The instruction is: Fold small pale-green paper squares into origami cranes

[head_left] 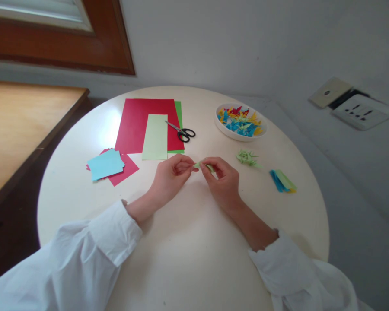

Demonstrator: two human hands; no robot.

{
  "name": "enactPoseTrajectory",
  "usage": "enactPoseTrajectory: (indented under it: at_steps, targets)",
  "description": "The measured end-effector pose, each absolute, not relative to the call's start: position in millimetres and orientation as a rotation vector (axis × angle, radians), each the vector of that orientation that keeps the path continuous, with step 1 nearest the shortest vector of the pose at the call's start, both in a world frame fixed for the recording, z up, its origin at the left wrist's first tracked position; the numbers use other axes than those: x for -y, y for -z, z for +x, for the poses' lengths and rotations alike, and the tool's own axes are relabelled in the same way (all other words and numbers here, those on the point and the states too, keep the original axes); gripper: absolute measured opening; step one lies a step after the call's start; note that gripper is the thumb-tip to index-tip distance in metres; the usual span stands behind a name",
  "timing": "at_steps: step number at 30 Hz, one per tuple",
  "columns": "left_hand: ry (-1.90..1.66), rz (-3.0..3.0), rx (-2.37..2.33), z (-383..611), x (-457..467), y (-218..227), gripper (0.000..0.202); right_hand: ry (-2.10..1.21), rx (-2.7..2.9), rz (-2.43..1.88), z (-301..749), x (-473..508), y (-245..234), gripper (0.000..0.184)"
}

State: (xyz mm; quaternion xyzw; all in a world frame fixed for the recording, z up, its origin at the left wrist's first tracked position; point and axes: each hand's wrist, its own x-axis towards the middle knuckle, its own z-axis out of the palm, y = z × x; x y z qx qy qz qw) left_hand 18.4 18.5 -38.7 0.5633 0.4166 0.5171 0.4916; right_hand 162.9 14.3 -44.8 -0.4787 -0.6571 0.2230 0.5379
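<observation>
A small folded piece of light green paper [202, 166] is pinched between both my hands over the middle of the round white table [181, 242]. My left hand [171, 175] grips its left tip with thumb and fingers closed. My right hand [223, 179] pinches its right part, fingers curled over it. Both forearms wear white sleeves.
Behind my hands lie red and green sheets [139, 123] with a pale green strip [155, 136] on top and black-handled scissors [183, 131]. Blue and red squares [108, 165] lie left. A white dish of coloured folded cranes [240, 122], green folded pieces [247, 157] and small paper squares [282, 180] lie right.
</observation>
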Motion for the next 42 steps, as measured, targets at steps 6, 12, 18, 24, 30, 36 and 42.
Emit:
enactPoseTrajectory:
  at_steps: [6, 12, 18, 24, 30, 36, 42]
  targets:
    - [-1.22, 1.275, -0.998, 20.0, -18.0, 32.5, 0.025, -0.548, 1.558, -1.101, 163.1, -13.6, 45.2, 0.004]
    - [-1.218, 1.259, -0.996, 19.3, -18.6, 33.1, 0.027, -0.537, 1.582, -1.11, 164.1, -13.6, 45.8, 0.005]
    - [-1.25, 1.299, -0.999, 19.2, -18.7, 35.2, 0.022, -0.552, 1.561, -1.091, 164.1, -14.6, 46.8, 0.008]
    - [-1.271, 1.389, -1.036, 18.1, -16.9, 36.5, 0.014, -0.538, 1.544, -1.137, 161.0, -14.4, 44.6, 0.009]
    - [-1.268, 1.474, -1.071, 18.2, -14.6, 33.8, 0.007, -0.494, 1.531, -1.162, 157.2, -13.8, 42.7, 0.008]
    - [-1.27, 1.492, -1.085, 19.0, -14.3, 31.2, 0.006, -0.451, 1.548, -1.195, 156.4, -12.8, 40.7, 0.009]
    - [-1.271, 1.417, -1.081, 19.5, -15.5, 31.9, 0.011, -0.479, 1.582, -1.165, 155.9, -12.5, 41.9, 0.009]
